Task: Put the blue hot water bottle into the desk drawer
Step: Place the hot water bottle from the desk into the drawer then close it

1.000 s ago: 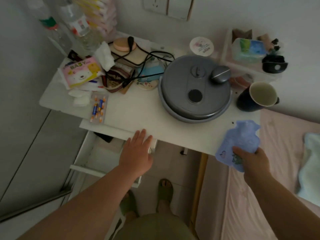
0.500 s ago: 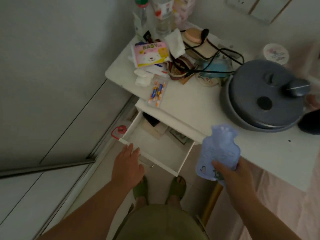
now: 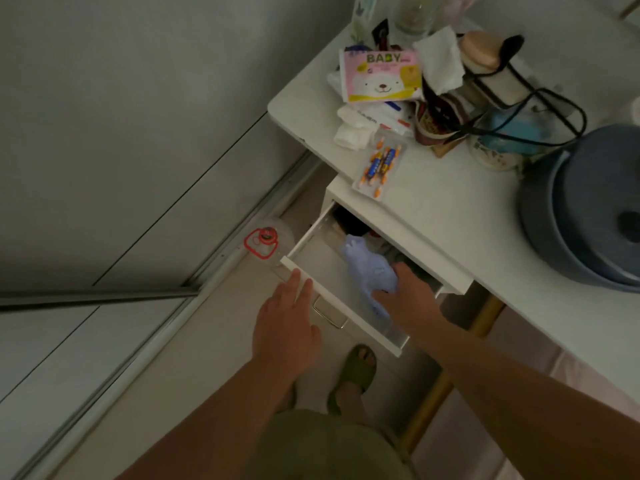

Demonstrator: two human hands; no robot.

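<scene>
The blue hot water bottle (image 3: 369, 266) lies inside the open white desk drawer (image 3: 341, 306), its neck pointing toward the back. My right hand (image 3: 407, 294) reaches into the drawer and grips the bottle's near end. My left hand (image 3: 285, 327) rests flat on the drawer's front edge, fingers over the rim near the metal handle (image 3: 329, 315). The drawer's back part is hidden under the white desk top (image 3: 450, 209), where some dark items show.
On the desk stand a grey round pot (image 3: 588, 216), a pack of batteries (image 3: 379, 166), a pink BABY tissue pack (image 3: 381, 76), cables and bottles. A red-lidded clear container (image 3: 265, 242) sits on the floor left of the drawer. Grey sliding panels fill the left side. My sandalled feet (image 3: 356, 372) stand below.
My right hand has lowered the blue bottle from above the desk edge into the drawer. The left hand has moved onto the drawer's front rim. The view has shifted left and down.
</scene>
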